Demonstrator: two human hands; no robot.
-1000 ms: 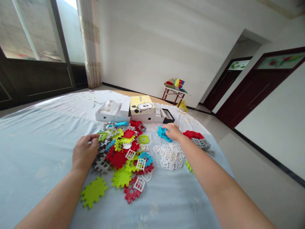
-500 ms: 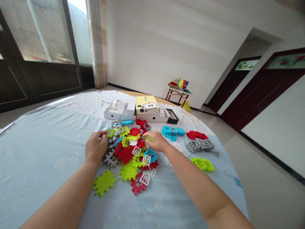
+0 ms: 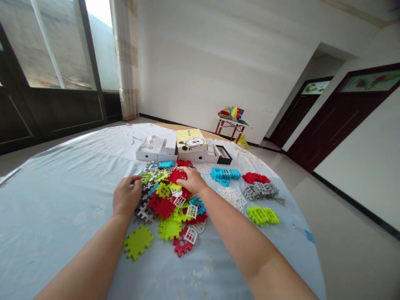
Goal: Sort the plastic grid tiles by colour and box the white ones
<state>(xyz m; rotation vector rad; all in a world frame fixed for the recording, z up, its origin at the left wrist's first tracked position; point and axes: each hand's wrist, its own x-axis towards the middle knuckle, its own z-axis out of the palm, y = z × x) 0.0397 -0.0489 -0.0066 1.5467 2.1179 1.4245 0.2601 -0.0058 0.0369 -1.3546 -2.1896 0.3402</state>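
Note:
A heap of interlocking plastic building pieces lies in the middle of the table, in red, lime green, blue, grey and white. At its far side my right hand (image 3: 193, 181) pinches the edge of a red toothed building piece (image 3: 176, 175) between thumb and fingers. My left hand (image 3: 127, 194) rests at the heap's left edge with curled fingers, beside a lime green window piece (image 3: 146, 178); whatever it grips is hidden. Nearer to me lie a lime green toothed plate (image 3: 138, 242), a red window piece (image 3: 182, 243) and a white window frame (image 3: 191, 235).
Right of the heap are sorted groups: blue pieces (image 3: 224, 175), red pieces (image 3: 256, 178), grey pieces (image 3: 261, 191), white frames (image 3: 231, 198) and lime green pieces (image 3: 263, 216). Behind stand white box trays (image 3: 156, 156) and a yellow cartoon box (image 3: 190, 139) on the cloth-covered table (image 3: 78, 196).
My right hand has moved left, from a lime green piece at the heap's right side to the red toothed piece. The left hand stays at the heap's left edge. The view has shifted slightly.

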